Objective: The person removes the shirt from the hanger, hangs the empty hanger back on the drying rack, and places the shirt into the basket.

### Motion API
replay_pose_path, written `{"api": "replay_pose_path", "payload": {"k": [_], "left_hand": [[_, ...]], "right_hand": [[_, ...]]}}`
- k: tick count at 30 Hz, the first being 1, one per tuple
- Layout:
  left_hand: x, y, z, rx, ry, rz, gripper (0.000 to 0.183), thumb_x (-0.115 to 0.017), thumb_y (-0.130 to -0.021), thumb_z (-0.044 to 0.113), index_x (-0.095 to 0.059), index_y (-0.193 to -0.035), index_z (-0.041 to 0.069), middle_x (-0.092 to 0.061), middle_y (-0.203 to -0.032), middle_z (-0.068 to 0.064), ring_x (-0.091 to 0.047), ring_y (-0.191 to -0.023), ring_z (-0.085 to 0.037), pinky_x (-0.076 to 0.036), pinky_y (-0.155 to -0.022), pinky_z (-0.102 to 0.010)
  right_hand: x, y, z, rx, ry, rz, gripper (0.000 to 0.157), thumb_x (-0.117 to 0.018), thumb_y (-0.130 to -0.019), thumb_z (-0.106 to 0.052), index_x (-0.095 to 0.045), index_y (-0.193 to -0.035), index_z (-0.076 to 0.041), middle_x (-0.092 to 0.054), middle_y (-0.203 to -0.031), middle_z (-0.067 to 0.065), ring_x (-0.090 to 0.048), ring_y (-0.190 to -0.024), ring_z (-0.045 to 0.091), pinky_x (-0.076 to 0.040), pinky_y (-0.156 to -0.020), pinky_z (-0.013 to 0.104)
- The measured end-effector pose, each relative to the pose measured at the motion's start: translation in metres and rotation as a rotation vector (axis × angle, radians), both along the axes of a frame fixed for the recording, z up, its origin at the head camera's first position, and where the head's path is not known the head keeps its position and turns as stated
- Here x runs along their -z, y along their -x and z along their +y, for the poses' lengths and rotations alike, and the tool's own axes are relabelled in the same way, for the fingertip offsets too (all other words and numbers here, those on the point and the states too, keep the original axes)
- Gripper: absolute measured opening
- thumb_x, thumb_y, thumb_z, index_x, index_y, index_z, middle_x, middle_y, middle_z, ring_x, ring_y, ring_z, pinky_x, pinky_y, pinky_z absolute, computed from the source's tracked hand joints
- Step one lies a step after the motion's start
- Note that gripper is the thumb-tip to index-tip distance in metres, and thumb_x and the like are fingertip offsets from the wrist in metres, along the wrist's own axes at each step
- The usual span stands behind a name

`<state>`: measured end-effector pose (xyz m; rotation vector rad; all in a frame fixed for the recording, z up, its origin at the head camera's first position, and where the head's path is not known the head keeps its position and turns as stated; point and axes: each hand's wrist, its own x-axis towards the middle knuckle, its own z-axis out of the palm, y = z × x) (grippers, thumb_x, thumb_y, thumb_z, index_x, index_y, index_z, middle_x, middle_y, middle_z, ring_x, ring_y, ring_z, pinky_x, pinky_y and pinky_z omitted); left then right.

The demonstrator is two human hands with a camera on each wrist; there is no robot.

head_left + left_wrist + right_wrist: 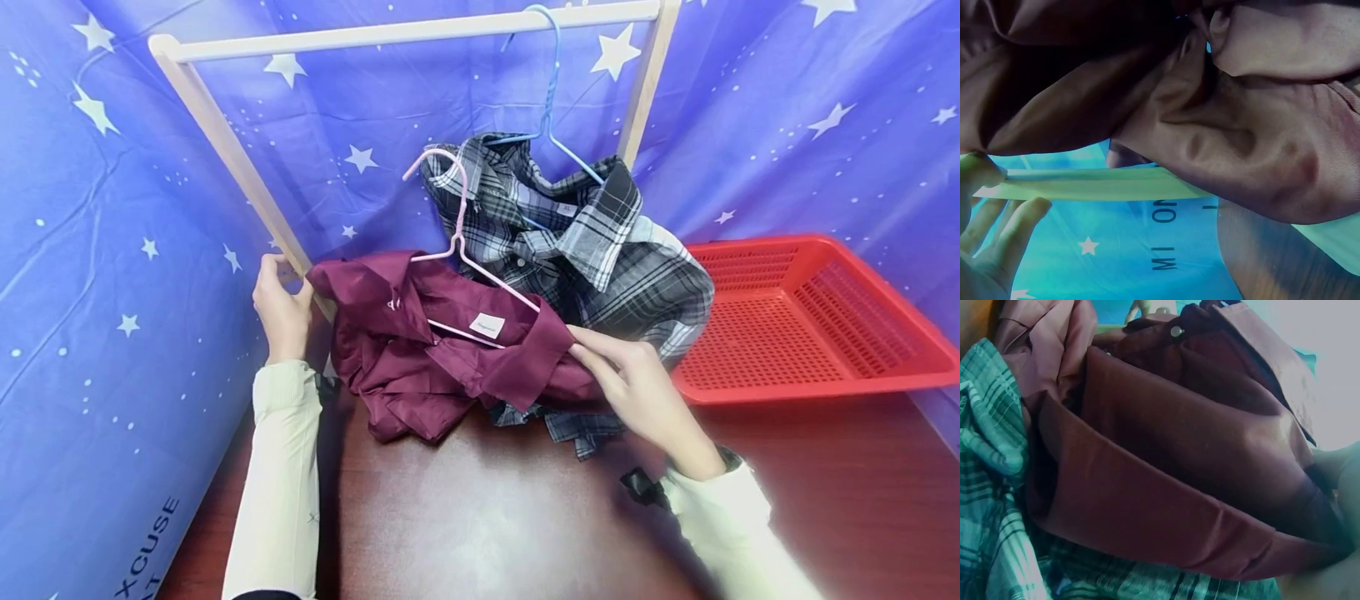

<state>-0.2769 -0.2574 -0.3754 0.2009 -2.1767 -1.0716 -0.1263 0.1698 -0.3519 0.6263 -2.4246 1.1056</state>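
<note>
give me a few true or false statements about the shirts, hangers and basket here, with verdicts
1. The maroon shirt is on a pink wire hanger. True.
2. The black-and-white plaid shirt lies inside the red plastic basket. False: it hangs on a blue wire hanger hooked over the wooden rack, beside the basket.
3. The right hand pinches the maroon shirt's collar edge. True.
4. The left hand holds the blue hanger. False: it is at the rack's slanted wooden post, by the maroon shirt's shoulder.
5. The pink hanger's hook is over the rail. False: it is free, below the rail.
</note>
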Motion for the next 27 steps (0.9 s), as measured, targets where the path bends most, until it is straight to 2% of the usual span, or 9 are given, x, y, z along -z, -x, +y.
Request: {"api": "replay_pose_path", "payload": {"k": [11,18,27], "left_hand": [[0.001,0.001,-0.002,0.025,-0.015,-0.001,0.025,-0.065,-0.090,0.005,-0.058,-0.114,0.001,-0.068,-0.111,-0.019,-0.066,-0.104,-0.033,-0.045,-0.098,-0.047],[0.002,0.001,-0.004,0.026,-0.013,0.007,0.025,-0.066,-0.090,0.005,-0.058,-0.113,0.000,-0.068,-0.110,-0.020,-0.065,-0.103,-0.033,-0.044,-0.098,-0.049],[0.004,0.003,-0.007,0.066,-0.034,0.026,0.026,-0.067,-0.090,0.005,-0.060,-0.114,0.000,-0.069,-0.111,-0.019,-0.066,-0.104,-0.032,-0.045,-0.098,-0.046]], "right_hand": [[0.010,-0.005,0.014,-0.038,-0.033,-0.075,0.029,-0.062,-0.096,-0.005,-0.069,-0.124,-0.006,-0.071,-0.119,0.008,-0.065,-0.113,0.012,-0.040,-0.096,0.007],[0.017,-0.007,0.019,-0.069,-0.037,-0.088,0.030,-0.063,-0.095,-0.004,-0.070,-0.123,-0.007,-0.073,-0.117,0.007,-0.063,-0.111,0.003,-0.041,-0.095,0.007],[0.030,-0.007,0.034,-0.134,-0.014,-0.166,0.030,-0.064,-0.094,-0.002,-0.070,-0.123,-0.005,-0.073,-0.117,0.008,-0.059,-0.112,-0.006,-0.043,-0.093,0.008]]}}
